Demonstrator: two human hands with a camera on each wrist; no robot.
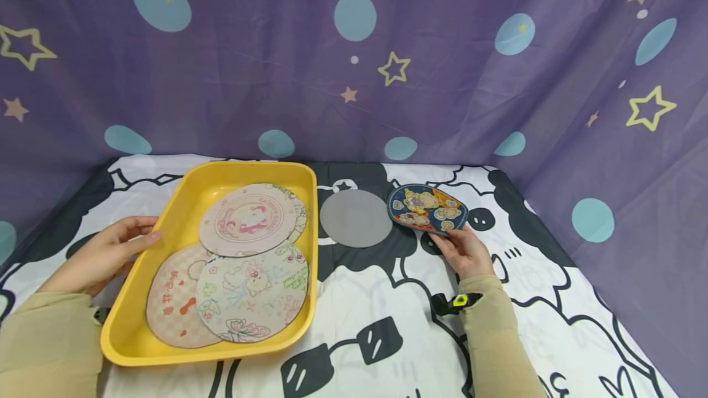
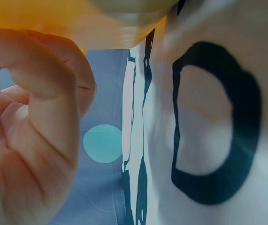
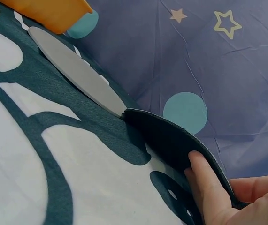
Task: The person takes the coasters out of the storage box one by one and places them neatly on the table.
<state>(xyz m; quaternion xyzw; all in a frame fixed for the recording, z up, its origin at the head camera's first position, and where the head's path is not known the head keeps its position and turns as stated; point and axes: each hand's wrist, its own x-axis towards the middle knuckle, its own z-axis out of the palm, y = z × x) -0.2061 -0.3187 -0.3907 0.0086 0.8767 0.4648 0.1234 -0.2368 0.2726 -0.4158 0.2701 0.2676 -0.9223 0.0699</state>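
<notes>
My right hand (image 1: 464,252) pinches the near right edge of a dark blue round mat (image 1: 420,204) with colourful cartoon figures, thumb on top. The mat is tilted up, and its plain black underside (image 3: 166,136) shows in the right wrist view, with fingertips against it. Its far edge meets or overlaps a plain grey disc (image 1: 356,218) lying on the cloth. At the left, my left hand (image 1: 113,253) grips the side rim of a yellow tray (image 1: 116,330), its fingers curled against the tray in the left wrist view.
Inside the tray lie a pink round mat (image 1: 249,217), a doodle-printed round mat (image 1: 251,293) and a checkered round mat (image 1: 174,306), overlapping others. A black-and-white cartoon cloth (image 1: 359,300) covers the table. Behind it hangs a purple curtain (image 1: 249,91).
</notes>
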